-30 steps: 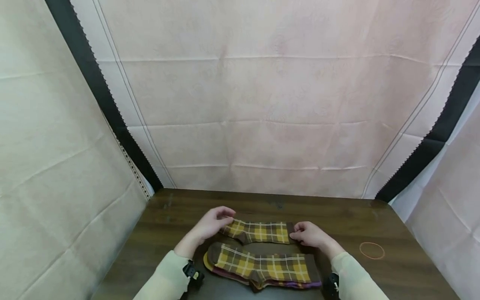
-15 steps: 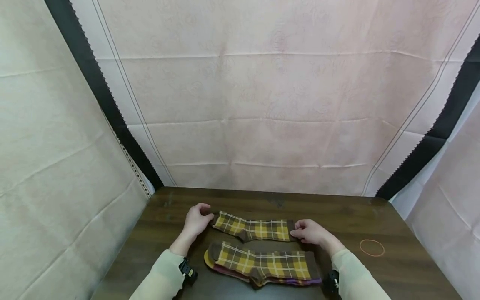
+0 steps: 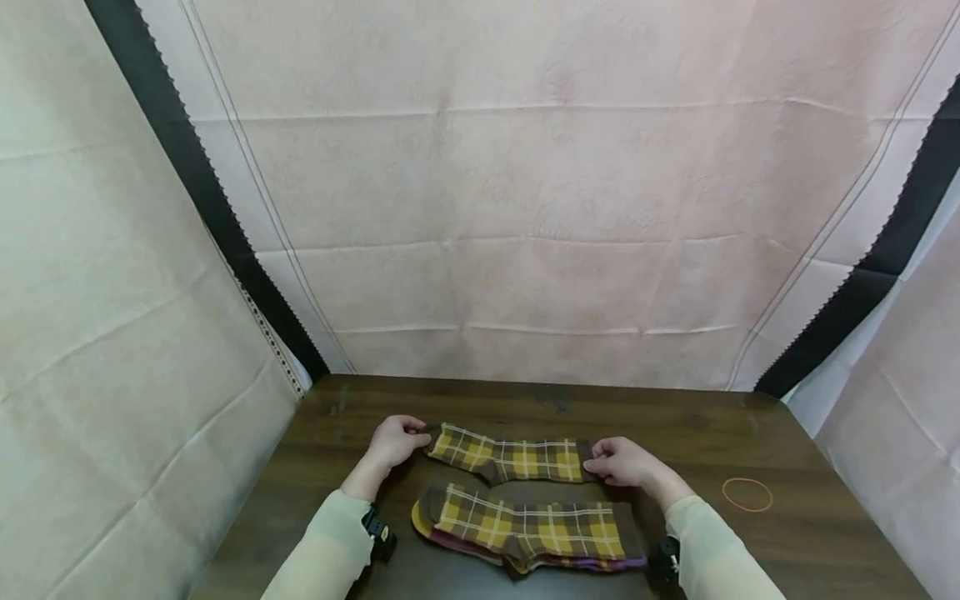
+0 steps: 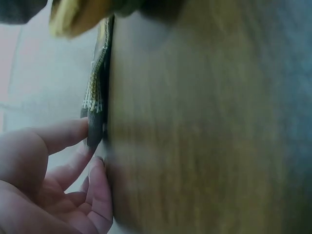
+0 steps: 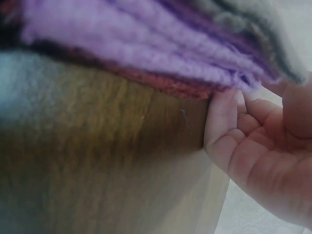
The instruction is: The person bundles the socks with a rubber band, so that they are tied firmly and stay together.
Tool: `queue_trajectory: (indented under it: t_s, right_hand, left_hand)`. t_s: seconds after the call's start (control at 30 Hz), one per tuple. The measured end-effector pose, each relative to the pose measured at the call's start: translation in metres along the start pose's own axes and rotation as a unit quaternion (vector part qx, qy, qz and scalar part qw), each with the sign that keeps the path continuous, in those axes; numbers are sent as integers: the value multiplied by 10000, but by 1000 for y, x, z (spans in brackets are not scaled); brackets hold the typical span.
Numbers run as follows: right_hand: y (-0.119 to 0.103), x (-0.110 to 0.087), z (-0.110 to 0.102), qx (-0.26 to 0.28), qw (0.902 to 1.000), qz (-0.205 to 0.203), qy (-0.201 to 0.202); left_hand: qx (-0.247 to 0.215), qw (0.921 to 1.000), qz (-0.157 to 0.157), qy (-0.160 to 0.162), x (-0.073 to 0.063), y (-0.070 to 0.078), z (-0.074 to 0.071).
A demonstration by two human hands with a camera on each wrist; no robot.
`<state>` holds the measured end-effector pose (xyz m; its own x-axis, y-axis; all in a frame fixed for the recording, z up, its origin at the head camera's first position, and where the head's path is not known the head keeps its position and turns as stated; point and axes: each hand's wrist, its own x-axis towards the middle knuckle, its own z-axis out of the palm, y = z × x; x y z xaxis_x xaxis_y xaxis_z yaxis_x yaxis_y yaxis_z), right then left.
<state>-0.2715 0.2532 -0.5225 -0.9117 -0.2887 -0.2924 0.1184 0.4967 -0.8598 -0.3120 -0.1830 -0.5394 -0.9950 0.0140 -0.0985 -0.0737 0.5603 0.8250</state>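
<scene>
A yellow and brown plaid sock [image 3: 510, 457] lies stretched sideways on the dark wooden table. My left hand [image 3: 396, 442] pinches its brown toe end between thumb and finger; the left wrist view shows the sock's tip [image 4: 95, 124] in that pinch, low over the wood. At the opposite end, my right hand [image 3: 624, 463] pinches the brown cuff. Nearer to me rests a stack of socks [image 3: 528, 527] with a matching plaid one on top. Purple and dark red layers [image 5: 146, 48] of that stack fill the top of the right wrist view and hide the right fingertips.
A thin orange rubber band [image 3: 747, 495] lies on the table [image 3: 810, 533] to the right. Behind the table's far edge hangs a pale fabric wall [image 3: 525, 292], with another panel [image 3: 150, 375] at the left side.
My left hand has moved left, let go of the sock's near part and taken its toe end, which now lies spread out. The right hand stays at the cuff.
</scene>
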Motion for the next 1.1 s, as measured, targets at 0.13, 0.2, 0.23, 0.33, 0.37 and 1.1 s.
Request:
queue_trajectory:
  t_s: [0.13,0.2,0.23,0.33,0.37,1.1]
  right_hand:
    - [0,0,0,3,10000,60,53]
    - [0,0,0,-4,9999,84,81]
    - [0,0,0,-20,9999,83,84]
    - [2,1,1,-54,9999,73,117]
    - [2,0,1,-77,9999,55,115]
    - [-1,-2,1,-63,9998,-6,169]
  left_hand:
    - [25,10000,1,-2,3,0,-1]
    - [8,10000,-10,-8,3,-1,-2]
    - [-16,10000,-24,-10,3,-2,-2]
    - [-74,10000,-2,-27,3,-4,-3]
    - [-91,10000,-5,-30,4,-5,-3]
    - [-218,9997,124,-24,3,-7,-6]
